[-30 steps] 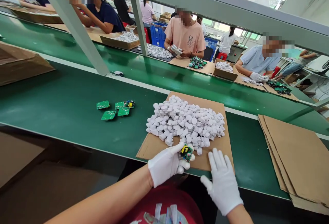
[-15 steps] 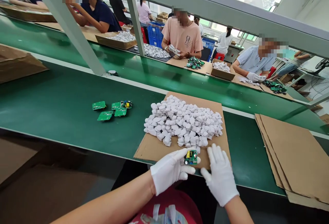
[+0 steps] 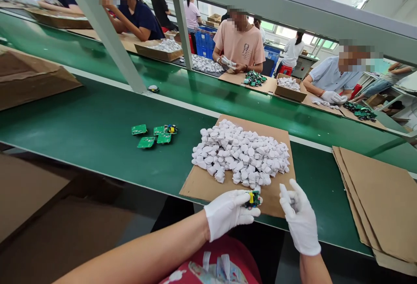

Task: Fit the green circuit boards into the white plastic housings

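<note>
My left hand, in a white glove, grips a small green circuit board with yellow and dark parts on it. The board is held above the front edge of a cardboard sheet. On that sheet lies a heap of small white pieces, just beyond my left hand. My right hand, also gloved, is raised at the sheet's right front corner. Its fingers are apart and slightly bent, and I see nothing in them. Several more green circuit boards lie on the green bench to the left.
Flat cardboard sheets are stacked at the right, over the bench edge. A cardboard box stands at the left. A slanted grey post rises beyond the boards. Across the belt, several people work beside heaps of white pieces and boards.
My right hand has shifted right, away from the board, and its fingers have bent. My left hand keeps the board, which has tilted a little. The whole view has slid slightly.
</note>
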A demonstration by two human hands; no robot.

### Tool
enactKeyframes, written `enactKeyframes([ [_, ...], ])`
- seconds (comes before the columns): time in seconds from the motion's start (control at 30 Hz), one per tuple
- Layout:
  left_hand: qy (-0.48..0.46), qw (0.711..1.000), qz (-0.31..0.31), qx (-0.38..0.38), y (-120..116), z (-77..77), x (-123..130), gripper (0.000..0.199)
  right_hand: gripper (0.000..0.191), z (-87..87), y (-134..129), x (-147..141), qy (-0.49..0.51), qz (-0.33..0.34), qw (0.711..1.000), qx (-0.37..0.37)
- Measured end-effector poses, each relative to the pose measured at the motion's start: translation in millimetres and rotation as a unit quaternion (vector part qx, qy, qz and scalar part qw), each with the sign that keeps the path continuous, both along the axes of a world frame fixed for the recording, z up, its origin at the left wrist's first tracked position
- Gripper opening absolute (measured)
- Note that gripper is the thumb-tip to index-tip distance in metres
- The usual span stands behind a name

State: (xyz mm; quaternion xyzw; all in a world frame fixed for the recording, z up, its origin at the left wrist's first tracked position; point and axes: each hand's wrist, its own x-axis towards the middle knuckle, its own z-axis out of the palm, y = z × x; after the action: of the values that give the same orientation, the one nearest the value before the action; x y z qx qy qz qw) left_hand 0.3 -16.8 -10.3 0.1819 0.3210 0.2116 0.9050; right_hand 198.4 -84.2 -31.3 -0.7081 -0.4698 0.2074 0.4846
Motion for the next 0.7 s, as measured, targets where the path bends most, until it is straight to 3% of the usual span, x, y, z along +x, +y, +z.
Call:
enactKeyframes([
  [0.1, 0.0, 1.0, 0.005, 0.007, 1, -2.7, 1, 0.026, 0.031, 14.0, -6, -28, 0.16, 0.041, 0.986, -0.014],
  [0.23, 0.005, 0.999, 0.016, 0.032, 3, -8.7, 1, 0.038, 0.022, 16.9, -7, -49, 0.164, 0.078, 0.983, -0.027],
  [0.37, -0.004, 0.997, 0.053, 0.056, 2, -12.0, 4, 0.033, 0.023, 19.0, -4, -63, 0.226, 0.042, 0.973, 0.001],
  [0.5, -0.072, 0.993, 0.044, 0.082, -5, -17.6, 7, 0.032, 0.022, 20.7, -1, -77, 0.305, 0.033, 0.952, 0.002],
  [0.7, -0.024, 0.996, 0.001, 0.085, -6, -18.8, -1, 0.031, 0.022, 6.7, 2, -71, 0.35, 0.036, 0.936, 0.03],
])
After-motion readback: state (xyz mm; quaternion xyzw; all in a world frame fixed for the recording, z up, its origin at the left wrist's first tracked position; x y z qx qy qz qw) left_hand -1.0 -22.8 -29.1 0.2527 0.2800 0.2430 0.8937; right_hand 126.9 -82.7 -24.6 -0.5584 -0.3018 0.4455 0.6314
